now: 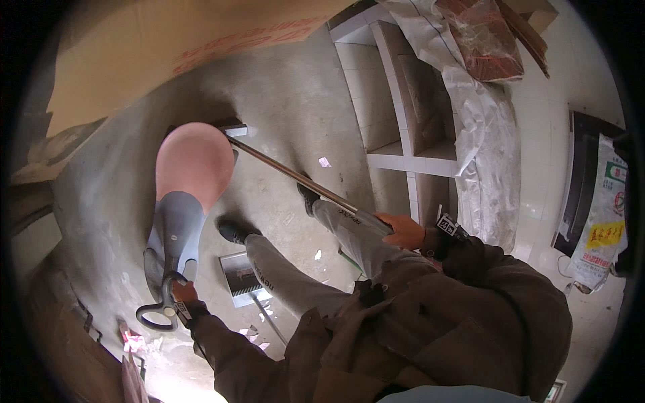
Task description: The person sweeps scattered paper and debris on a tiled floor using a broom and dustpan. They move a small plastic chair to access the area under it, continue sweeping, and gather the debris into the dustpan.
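My left hand (185, 292) grips the grey ring-shaped handle of a child's swing car (174, 226), whose rounded pink seat points away from me. A long metal broom pole (297, 176) is held at its grey end by my right hand (405, 231). The pole slants to the far left, where a broom head (236, 130) shows partly behind the pink seat; the rest of that head is hidden. A long-handled dustpan (242, 274) with a toothed edge rests on the floor beside my lower leg, between the swing car and my trousers.
A large cardboard box (126, 55) takes up the upper left. White-tiled shelving (410, 162) stands on the right, with white plastic sheeting (489, 151) along it. Paper scraps (324, 162) and other litter (133, 341) lie on the concrete floor. A printed sack (599, 216) is at the far right.
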Demonstrator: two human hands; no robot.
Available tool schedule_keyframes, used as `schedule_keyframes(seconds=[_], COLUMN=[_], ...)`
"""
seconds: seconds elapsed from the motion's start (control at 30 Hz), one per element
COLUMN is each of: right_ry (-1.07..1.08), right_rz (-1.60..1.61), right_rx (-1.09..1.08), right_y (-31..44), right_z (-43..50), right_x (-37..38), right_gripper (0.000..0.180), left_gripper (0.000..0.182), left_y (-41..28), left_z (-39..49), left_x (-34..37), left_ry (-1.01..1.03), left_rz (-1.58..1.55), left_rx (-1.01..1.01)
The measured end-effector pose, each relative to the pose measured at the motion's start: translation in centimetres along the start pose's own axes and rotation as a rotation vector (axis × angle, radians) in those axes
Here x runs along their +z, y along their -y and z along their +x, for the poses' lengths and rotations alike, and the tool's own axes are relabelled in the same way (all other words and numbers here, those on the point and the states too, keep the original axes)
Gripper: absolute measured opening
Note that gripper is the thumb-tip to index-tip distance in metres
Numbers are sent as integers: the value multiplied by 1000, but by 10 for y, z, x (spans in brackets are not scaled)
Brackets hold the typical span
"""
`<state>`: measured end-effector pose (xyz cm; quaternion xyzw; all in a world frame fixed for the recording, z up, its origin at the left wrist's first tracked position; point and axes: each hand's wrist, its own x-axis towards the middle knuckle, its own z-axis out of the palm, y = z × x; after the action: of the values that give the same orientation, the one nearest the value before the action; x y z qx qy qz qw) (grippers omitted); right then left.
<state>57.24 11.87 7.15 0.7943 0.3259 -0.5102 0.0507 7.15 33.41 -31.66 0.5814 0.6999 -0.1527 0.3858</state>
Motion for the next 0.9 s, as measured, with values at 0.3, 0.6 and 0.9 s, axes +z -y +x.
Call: schedule_keyframes(seconds=[0.3,0.6,0.9], right_ry=[40,-187,-181], right_rz=[311,340,698], right_rx=[232,221,301], right_y=[-39,-121,-167], right_z=[-4,-30,-42], right_x=[-15,-33,-44], right_gripper=[60,58,61], left_gripper=[46,27,47], left_y=[-93,-209,-325], left_z=[3,2,-48], left_x=[19,50,97], left_ry=[-11,29,128], left_rz=[12,767,251], left_rx=[338,787,391])
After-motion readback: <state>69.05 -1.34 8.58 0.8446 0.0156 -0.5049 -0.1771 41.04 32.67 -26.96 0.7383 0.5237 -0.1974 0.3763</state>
